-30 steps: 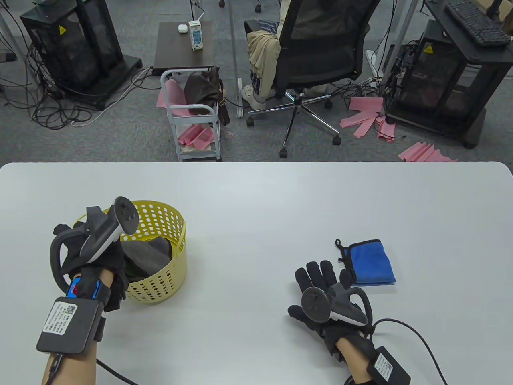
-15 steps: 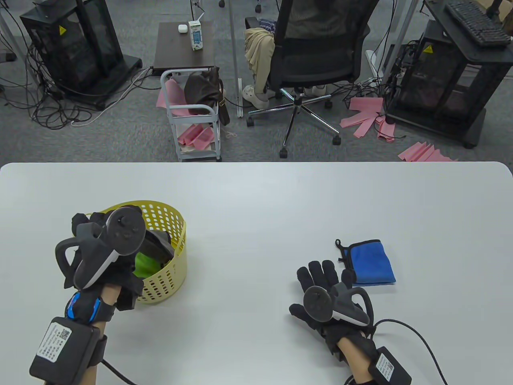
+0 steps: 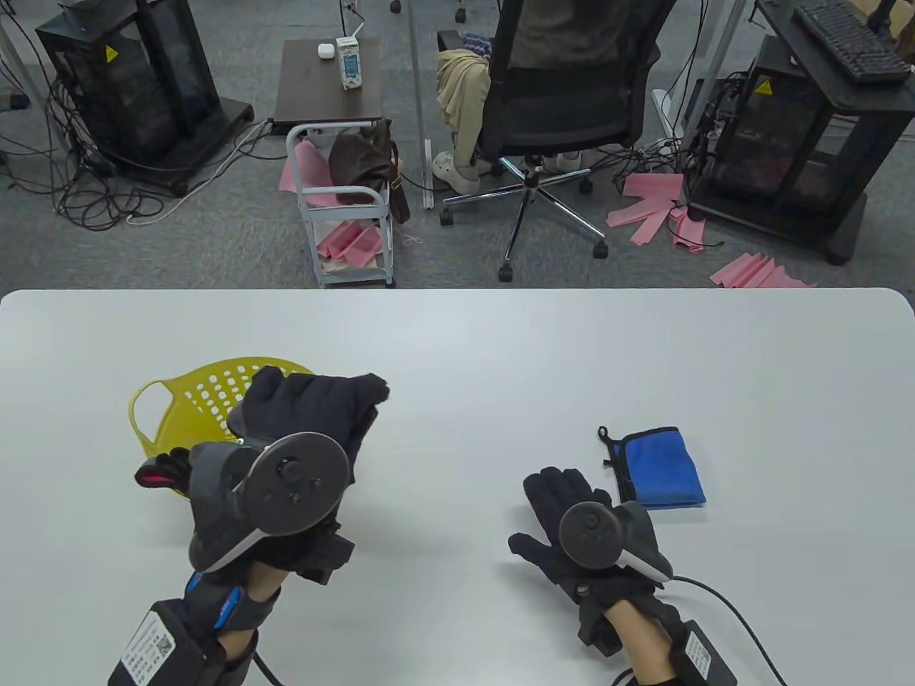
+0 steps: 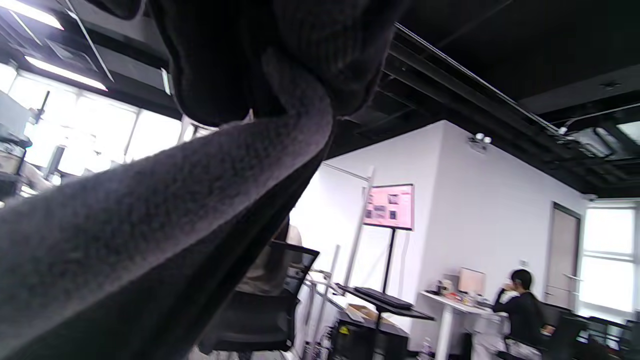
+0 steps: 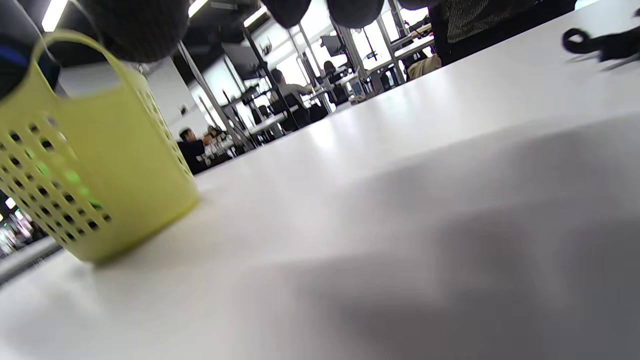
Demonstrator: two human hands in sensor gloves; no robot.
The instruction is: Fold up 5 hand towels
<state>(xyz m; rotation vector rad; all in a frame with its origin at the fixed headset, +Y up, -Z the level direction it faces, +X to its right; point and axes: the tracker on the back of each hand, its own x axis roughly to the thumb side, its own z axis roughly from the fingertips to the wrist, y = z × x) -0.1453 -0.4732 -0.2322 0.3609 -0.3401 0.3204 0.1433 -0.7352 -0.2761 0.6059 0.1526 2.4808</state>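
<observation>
My left hand (image 3: 336,407) is raised above the table to the right of the yellow perforated basket (image 3: 168,404) and grips a dark grey towel (image 4: 150,225). In the left wrist view the towel stretches down from the fingers. My right hand (image 3: 561,493) lies flat on the table with its fingers spread and holds nothing. A folded blue towel (image 3: 661,468) with a black hanging loop lies just right of that hand. The basket also shows in the right wrist view (image 5: 100,165), with something green behind its holes.
The white table (image 3: 500,357) reaches to the far edge, with floor beyond it. An office chair (image 3: 565,107) and a small cart (image 3: 343,207) stand behind the table. A cable (image 3: 729,607) trails from my right wrist.
My left hand has come up out of the basket with the dark grey towel and moved right and toward me. My right hand has shifted slightly and stays flat on the table.
</observation>
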